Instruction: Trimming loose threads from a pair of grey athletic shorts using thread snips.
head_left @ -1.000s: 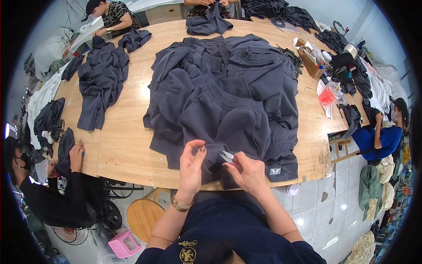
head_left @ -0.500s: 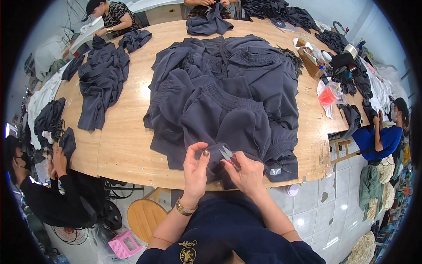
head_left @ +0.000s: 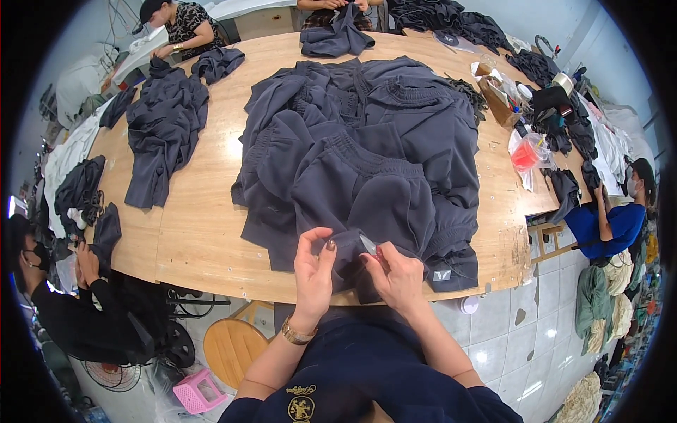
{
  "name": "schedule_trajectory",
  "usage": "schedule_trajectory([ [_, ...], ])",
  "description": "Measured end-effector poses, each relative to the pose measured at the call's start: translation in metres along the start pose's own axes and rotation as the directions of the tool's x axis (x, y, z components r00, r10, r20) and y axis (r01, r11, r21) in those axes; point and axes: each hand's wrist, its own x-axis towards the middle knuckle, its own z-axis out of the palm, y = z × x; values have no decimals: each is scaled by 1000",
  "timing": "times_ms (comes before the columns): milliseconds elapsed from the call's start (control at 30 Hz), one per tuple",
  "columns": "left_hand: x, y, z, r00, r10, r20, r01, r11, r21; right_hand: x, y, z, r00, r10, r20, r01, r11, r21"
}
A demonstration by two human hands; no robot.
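Observation:
My left hand [head_left: 314,266] pinches the edge of a dark grey garment with an elastic waist, a pair of trousers or shorts [head_left: 356,194], near the table's front edge. In my right hand [head_left: 397,276] is a pair of thread snips [head_left: 369,245] with red handles. Their pointed blades are together and lie against the cloth just right of my left fingers. Beneath and behind the held garment spreads a pile of similar dark grey garments [head_left: 423,116] with gathered waistbands. My right fingers hide most of the snips' handles.
Around the wooden table [head_left: 204,240] several people work. More dark garments [head_left: 166,123] lie at the left. To the right stand a cardboard box [head_left: 499,99] and a bagged cup of red drink [head_left: 523,155]. A round stool [head_left: 235,351] and pink plastic stool [head_left: 199,391] are below left.
The blades of the snips were spread apart and now are together at the cloth. My left hand keeps its pinch in nearly the same place.

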Motion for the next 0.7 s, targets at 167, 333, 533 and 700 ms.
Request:
schedule_trajectory([
  [167,-1,-3,-2,1000,7,-5,-6,999,37,-1,-1,-3,999,4,44,-5,1000,31],
  [333,-3,1,3,997,58,42,-60,996,59,-1,-2,-3,998,2,58,-5,999,48],
  [533,-5,2,5,993,111,48,-119,968,221,0,-4,-6,995,36,89,-41,998,54],
  [700,-7,-1,3,986,162,39,-165,921,353,0,-3,-5,993,49,103,-56,996,67],
])
